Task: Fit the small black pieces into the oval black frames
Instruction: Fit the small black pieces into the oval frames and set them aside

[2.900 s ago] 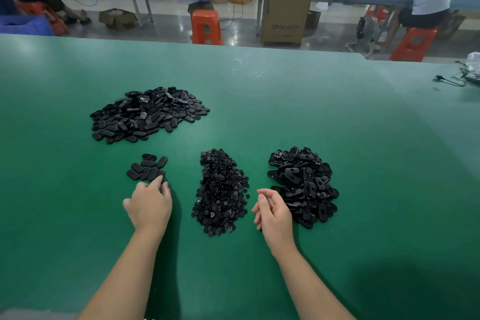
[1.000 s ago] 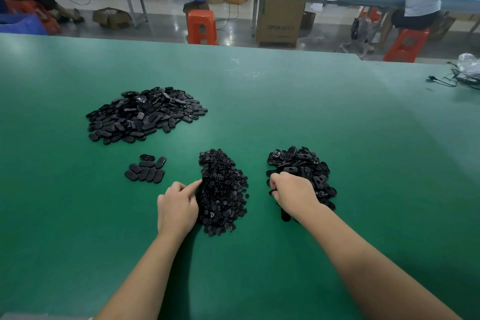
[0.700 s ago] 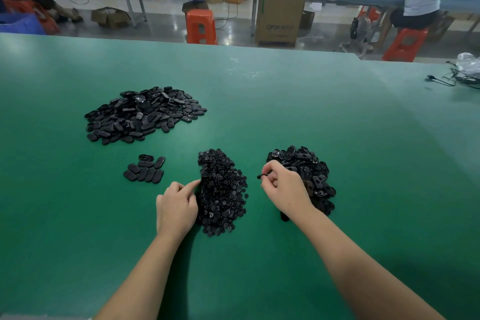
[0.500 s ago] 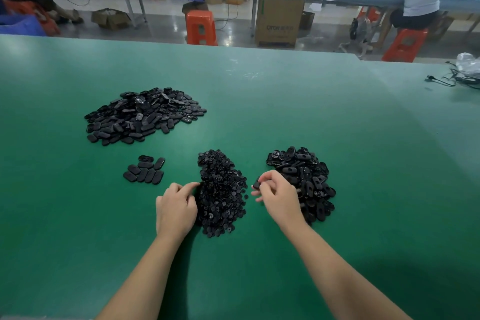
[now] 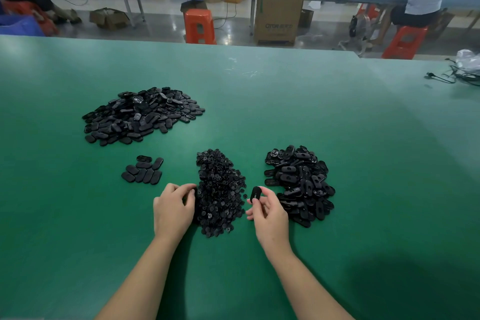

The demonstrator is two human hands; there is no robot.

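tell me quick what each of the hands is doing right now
Left hand: fingers curled at the edge of the pile of small black pieces; whether it pinches one cannot be told.
Right hand: pinches one oval black frame.

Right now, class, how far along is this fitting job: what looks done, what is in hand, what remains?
Done, apparently: a small row of ovals beside the left hand, and perhaps the big far heap. In hand: the right hand pinches one oval frame, while the left hand's fingers reach into the pile of small pieces. Left: the large frame pile to the right.
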